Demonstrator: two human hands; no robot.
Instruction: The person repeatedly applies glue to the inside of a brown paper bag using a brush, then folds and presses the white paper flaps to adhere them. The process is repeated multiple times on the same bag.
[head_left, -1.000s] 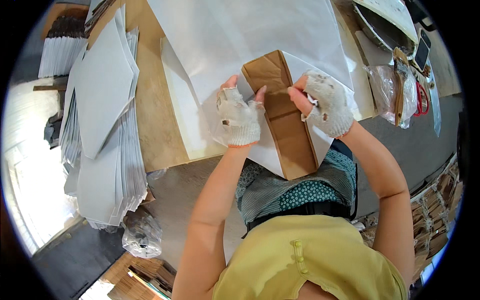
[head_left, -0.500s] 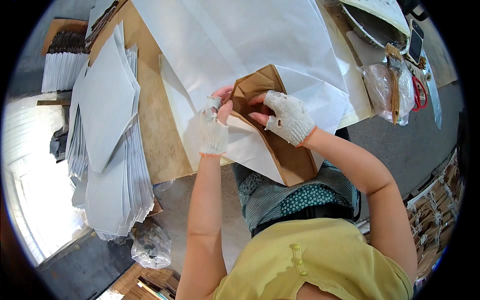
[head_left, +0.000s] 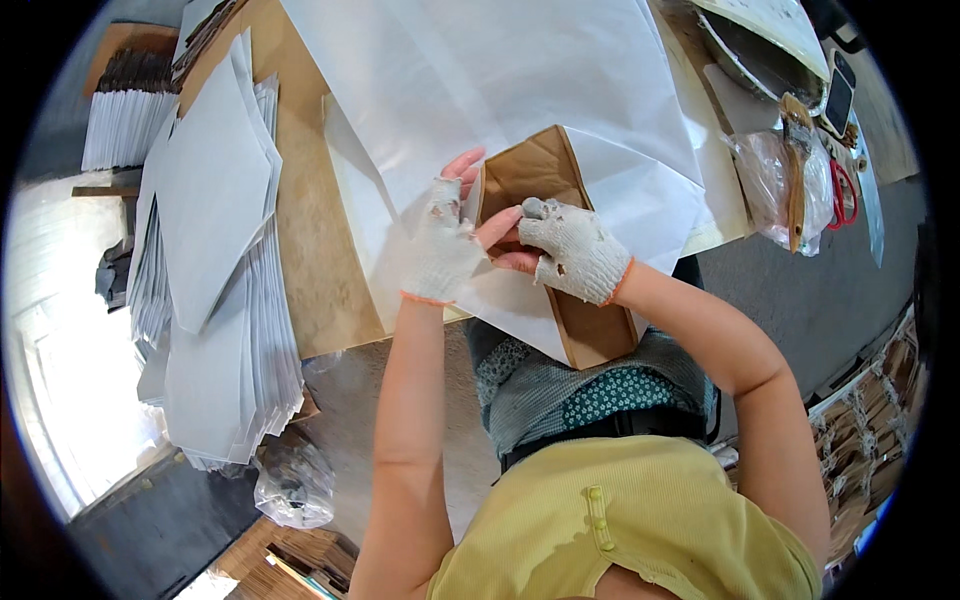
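Observation:
A long brown cardboard piece (head_left: 545, 175) lies on a white paper sheet (head_left: 500, 80) at the table's near edge, its lower end hanging over my lap. Both hands wear fingerless white gloves. My left hand (head_left: 445, 240) holds the white paper fold against the cardboard's left edge. My right hand (head_left: 570, 250) presses on the cardboard and paper just beside it, fingertips touching the left hand. A white paper flap (head_left: 510, 310) covers the cardboard's lower left part.
A tall stack of white folded sheets (head_left: 210, 250) covers the table's left side. Brown tabletop (head_left: 310, 260) shows between the stack and the sheet. At right lie a clear plastic bag (head_left: 770, 180), a brush and red scissors (head_left: 840, 195). Cardboard pieces fill boxes at far right.
My hands have come together over the cardboard's middle. The left hand moved right onto the paper fold, the right hand moved down and left, and the paper flap now lies over the cardboard.

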